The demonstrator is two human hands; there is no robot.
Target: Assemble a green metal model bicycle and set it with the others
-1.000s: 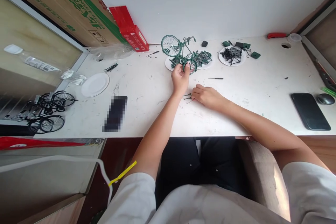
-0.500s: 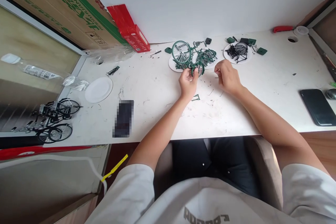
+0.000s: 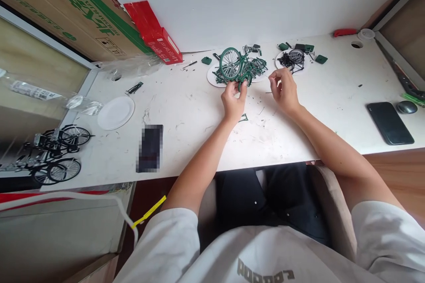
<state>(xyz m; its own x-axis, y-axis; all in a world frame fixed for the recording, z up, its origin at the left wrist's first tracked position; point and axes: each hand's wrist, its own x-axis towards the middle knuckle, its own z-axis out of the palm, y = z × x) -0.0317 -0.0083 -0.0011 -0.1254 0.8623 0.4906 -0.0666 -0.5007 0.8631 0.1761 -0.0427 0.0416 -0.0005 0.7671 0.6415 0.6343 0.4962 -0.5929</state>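
Observation:
My left hand (image 3: 234, 104) grips a small green model bicycle (image 3: 231, 63) by its lower end, thumb and fingers closed around it. The bicycle is tilted, its large spoked wheel up to the left and its silver handlebar at the top. Behind it, more green bicycle parts (image 3: 259, 67) lie on a white plate (image 3: 212, 81). To the right, my right hand (image 3: 286, 92) is raised off the table with thumb and forefinger pinched; what they hold is too small to make out. Below the hands lies a little green frame piece (image 3: 244, 117).
A second plate holds black bicycle parts (image 3: 292, 59), with green blocks (image 3: 321, 59) around it. Black model bicycles (image 3: 64, 170) stand at the left, near a bare white plate (image 3: 116, 112). A phone (image 3: 390, 123) and mouse (image 3: 407, 107) lie right. A red box (image 3: 164, 46) stands behind.
The bicycle in my left hand has turned a little, its small wheel now lower and less visible. My right hand's fingers have shifted slightly. The whole view has swung a bit to the right.

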